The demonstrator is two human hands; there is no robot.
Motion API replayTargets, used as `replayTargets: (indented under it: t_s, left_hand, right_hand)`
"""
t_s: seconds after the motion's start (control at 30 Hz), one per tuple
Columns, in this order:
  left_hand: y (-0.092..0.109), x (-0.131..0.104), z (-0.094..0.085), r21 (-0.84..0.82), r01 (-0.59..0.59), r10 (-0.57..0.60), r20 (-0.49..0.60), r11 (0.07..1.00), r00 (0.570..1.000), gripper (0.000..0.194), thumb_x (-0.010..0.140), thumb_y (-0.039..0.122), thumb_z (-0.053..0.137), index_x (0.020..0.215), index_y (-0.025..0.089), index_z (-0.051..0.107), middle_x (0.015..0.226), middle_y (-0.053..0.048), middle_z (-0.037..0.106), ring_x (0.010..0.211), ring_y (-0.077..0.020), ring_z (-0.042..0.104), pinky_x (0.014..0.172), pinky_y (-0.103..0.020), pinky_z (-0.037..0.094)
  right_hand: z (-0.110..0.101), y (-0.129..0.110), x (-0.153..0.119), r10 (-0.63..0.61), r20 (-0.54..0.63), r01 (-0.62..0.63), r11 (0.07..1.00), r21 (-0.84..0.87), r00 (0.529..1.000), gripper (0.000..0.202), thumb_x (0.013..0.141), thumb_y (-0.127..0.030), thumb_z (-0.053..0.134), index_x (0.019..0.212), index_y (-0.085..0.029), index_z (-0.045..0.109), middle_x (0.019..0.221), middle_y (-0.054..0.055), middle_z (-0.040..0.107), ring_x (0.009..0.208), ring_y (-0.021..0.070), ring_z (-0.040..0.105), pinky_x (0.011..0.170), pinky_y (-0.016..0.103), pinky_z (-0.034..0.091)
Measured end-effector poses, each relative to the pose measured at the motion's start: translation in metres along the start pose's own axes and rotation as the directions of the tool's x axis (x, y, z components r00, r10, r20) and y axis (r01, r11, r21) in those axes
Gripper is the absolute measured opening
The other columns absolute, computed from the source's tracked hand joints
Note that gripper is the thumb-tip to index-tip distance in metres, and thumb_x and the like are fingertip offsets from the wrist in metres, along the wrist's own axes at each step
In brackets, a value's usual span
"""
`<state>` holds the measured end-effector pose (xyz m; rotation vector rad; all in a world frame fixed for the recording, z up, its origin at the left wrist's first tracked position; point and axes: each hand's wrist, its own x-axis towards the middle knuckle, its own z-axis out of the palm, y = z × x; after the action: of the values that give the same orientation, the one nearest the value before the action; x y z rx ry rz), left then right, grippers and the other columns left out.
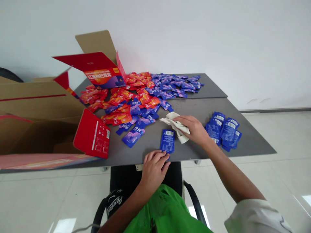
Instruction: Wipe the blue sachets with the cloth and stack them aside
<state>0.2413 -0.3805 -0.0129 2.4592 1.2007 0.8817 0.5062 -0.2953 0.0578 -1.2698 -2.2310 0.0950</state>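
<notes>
A dark blue pouch (pixel 167 139) lies flat near the table's front edge, its printed side with a white label facing up. My left hand (pixel 155 165) rests on its lower end with the fingertips. To the right, my right hand (pixel 194 128) holds a crumpled white cloth (pixel 178 127), which hangs beside the pouch. Several dark blue pouches (pixel 228 131) are stacked in two overlapping groups on the right. A blue-purple pouch (pixel 133 136) lies to the left, at the front of a pile of red pouches (pixel 118 118) and blue pouches (pixel 167 85).
An open large carton (pixel 92 136) stands at the left front. Behind it is an open red box (pixel 104 77) with raised flaps. The grey table (pixel 194 105) stands against a white wall. A black chair (pixel 198 202) is below me.
</notes>
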Motion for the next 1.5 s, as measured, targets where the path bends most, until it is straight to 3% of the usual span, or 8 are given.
replayTargets:
  t_s: [0.17, 0.3, 0.47, 0.57, 0.73, 1.0, 1.23, 1.5]
  left_hand:
    - [0.000, 0.000, 0.000, 0.012, -0.004, 0.004, 0.007, 1.000, 1.000, 0.027, 0.093, 0.022, 0.074, 0.120, 0.025, 0.073, 0.119, -0.006, 0.075, 0.115, -0.0267, 0.063, 0.096, -0.045, 0.049]
    - [0.000, 0.000, 0.001, 0.006, -0.001, 0.001, 0.009, 1.000, 1.000, 0.028, 0.093, 0.021, 0.075, 0.120, 0.024, 0.073, 0.120, -0.006, 0.075, 0.116, -0.0267, 0.063, 0.098, -0.046, 0.048]
    - [0.001, -0.001, 0.001, 0.017, -0.009, 0.009, -0.014, 1.000, 1.000, 0.028, 0.091, 0.021, 0.076, 0.119, 0.023, 0.074, 0.119, -0.005, 0.075, 0.116, -0.0264, 0.063, 0.098, -0.045, 0.049]
    - [0.001, -0.001, 0.002, 0.020, -0.010, 0.010, -0.011, 1.000, 1.000, 0.028, 0.091, 0.021, 0.076, 0.120, 0.024, 0.074, 0.119, -0.005, 0.075, 0.115, -0.0257, 0.063, 0.097, -0.045, 0.049]
    - [-0.001, 0.001, 0.000, 0.005, 0.002, -0.002, 0.015, 1.000, 1.000, 0.027, 0.093, 0.022, 0.073, 0.120, 0.025, 0.074, 0.117, -0.006, 0.075, 0.115, -0.0263, 0.063, 0.097, -0.045, 0.049]
    - [0.000, 0.001, 0.001, -0.012, 0.003, -0.003, -0.005, 1.000, 1.000, 0.027, 0.093, 0.022, 0.074, 0.120, 0.025, 0.074, 0.118, -0.006, 0.076, 0.115, -0.0269, 0.064, 0.097, -0.046, 0.050]
    - [-0.001, 0.001, 0.001, -0.003, 0.015, -0.014, 0.012, 1.000, 1.000, 0.020, 0.093, 0.021, 0.073, 0.113, 0.025, 0.076, 0.111, -0.005, 0.076, 0.111, -0.0281, 0.064, 0.095, -0.046, 0.048]
    - [-0.001, 0.002, 0.000, -0.017, -0.019, 0.018, -0.025, 1.000, 1.000, 0.027, 0.092, 0.019, 0.074, 0.118, 0.023, 0.074, 0.117, -0.005, 0.077, 0.113, -0.0277, 0.065, 0.095, -0.045, 0.049]
  right_hand:
    - [0.018, -0.045, -0.022, -0.155, 0.167, 0.130, 0.980, 0.152, 0.974, 0.048, 0.094, -0.013, 0.062, 0.140, -0.025, 0.062, 0.136, 0.010, 0.069, 0.118, 0.0254, 0.064, 0.098, 0.039, 0.048]
    - [0.034, -0.018, -0.016, -0.112, 0.180, 0.093, 0.989, 0.114, 0.977, 0.049, 0.089, -0.008, 0.064, 0.136, -0.022, 0.065, 0.133, 0.012, 0.069, 0.110, 0.0259, 0.065, 0.094, 0.039, 0.049]
    - [0.016, 0.014, 0.000, -0.011, 0.036, 0.012, 0.999, -0.030, 0.999, 0.045, 0.090, -0.012, 0.064, 0.134, -0.018, 0.067, 0.130, 0.015, 0.071, 0.110, 0.0306, 0.066, 0.095, 0.044, 0.050]
    - [0.010, -0.013, -0.005, -0.033, -0.027, 0.034, 0.999, 0.039, 0.999, 0.049, 0.095, -0.017, 0.063, 0.143, -0.022, 0.060, 0.137, 0.014, 0.067, 0.119, 0.0298, 0.063, 0.099, 0.044, 0.049]
    - [0.034, -0.050, -0.015, -0.172, 0.180, 0.143, 0.976, 0.163, 0.968, 0.046, 0.094, -0.012, 0.061, 0.138, -0.025, 0.064, 0.131, 0.010, 0.070, 0.112, 0.0251, 0.066, 0.097, 0.039, 0.051]
    - [0.028, 0.004, 0.014, -0.005, 0.007, 0.005, 1.000, -0.014, 1.000, 0.041, 0.097, -0.017, 0.061, 0.138, -0.022, 0.064, 0.130, 0.014, 0.070, 0.109, 0.0287, 0.065, 0.094, 0.044, 0.052]
    - [0.037, -0.053, -0.019, -0.185, 0.176, 0.155, 0.973, 0.174, 0.967, 0.044, 0.100, -0.015, 0.057, 0.142, -0.027, 0.060, 0.130, 0.009, 0.069, 0.114, 0.0244, 0.064, 0.097, 0.039, 0.052]
    - [0.032, 0.008, 0.019, -0.030, 0.052, 0.031, 0.999, -0.026, 0.998, 0.043, 0.094, -0.009, 0.061, 0.134, -0.022, 0.066, 0.126, 0.013, 0.071, 0.103, 0.0270, 0.065, 0.090, 0.042, 0.053]
